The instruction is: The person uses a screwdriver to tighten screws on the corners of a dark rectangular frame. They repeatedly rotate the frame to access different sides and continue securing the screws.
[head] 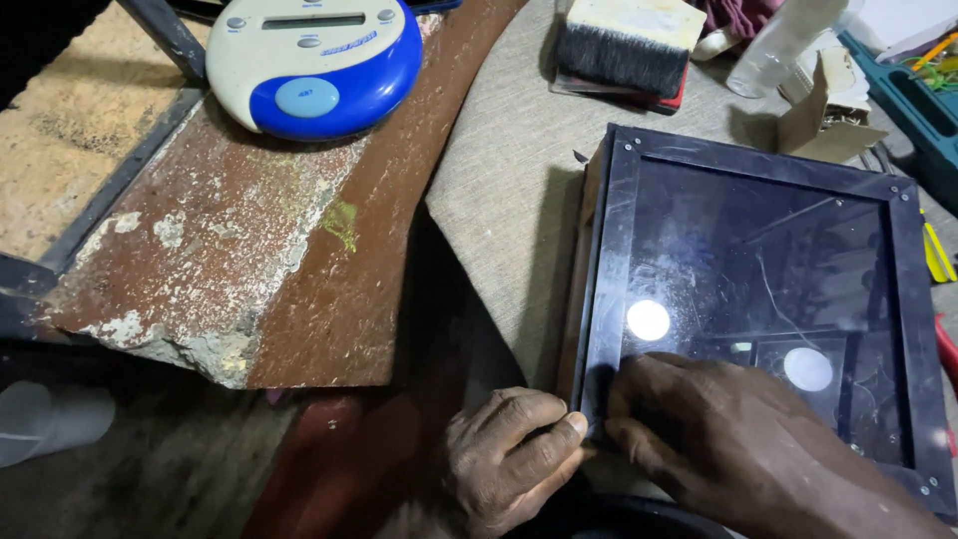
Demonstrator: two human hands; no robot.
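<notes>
Hands meet at the bottom of the frame, on the near corner of a flat black box point(639, 190) with a shiny glass top. That box fills the right half of the frame and lies on a grey cloth point(499, 170). Two round white spots of light shine on the glass.

The left hand point(509, 459) is at the bottom middle. Its fingers are curled in, and its thumb presses on the lower left corner of the box frame. I cannot tell if anything is inside that curled hand.

The right hand point(718, 439) is just beside it, at the bottom right. It lies flat on the glass, with its fingers close together and their tips at the same corner. The thumb of the left hand and the fingertips of the right hand touch or nearly touch.

At the upper left of the frame a white and blue scale point(314, 60) sits on a rusty brown metal sheet point(259, 260) with white flaky patches. At the top middle, a brush point(624, 40) with black hairs and a pale block rests on the cloth. Next to it, at the top right, are a clear plastic bottle point(773, 45) and a small open cardboard box point(828, 110).
</notes>
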